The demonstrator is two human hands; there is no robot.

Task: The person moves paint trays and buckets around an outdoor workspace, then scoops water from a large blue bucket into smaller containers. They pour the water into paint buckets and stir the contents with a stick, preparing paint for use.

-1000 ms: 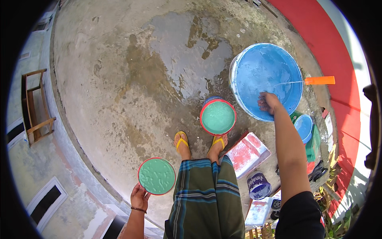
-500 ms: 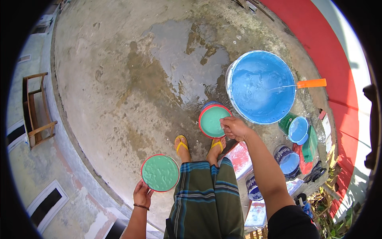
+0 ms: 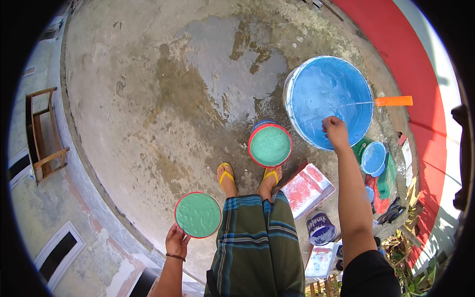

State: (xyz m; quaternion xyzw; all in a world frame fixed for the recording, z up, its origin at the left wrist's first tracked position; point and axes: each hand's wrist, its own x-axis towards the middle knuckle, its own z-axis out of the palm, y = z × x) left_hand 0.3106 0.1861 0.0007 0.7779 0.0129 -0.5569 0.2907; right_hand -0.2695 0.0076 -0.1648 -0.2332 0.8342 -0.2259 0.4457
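Right hand (image 3: pixel 336 132) is brought from the red-rimmed bucket (image 3: pixel 264 122) to the near edge of the blue tub (image 3: pixel 288 97).
Nearest, a green disc (image 3: pixel 198 215) with a red rim is held at its edge, the left hand's (image 3: pixel 176 243) grip clamped there. Just beyond the yellow sandals (image 3: pixel 226 175), the bucket is filled with green. Farther out, the tub is overhung by the right hand's curled fingers; whether that grip is together cannot be told.
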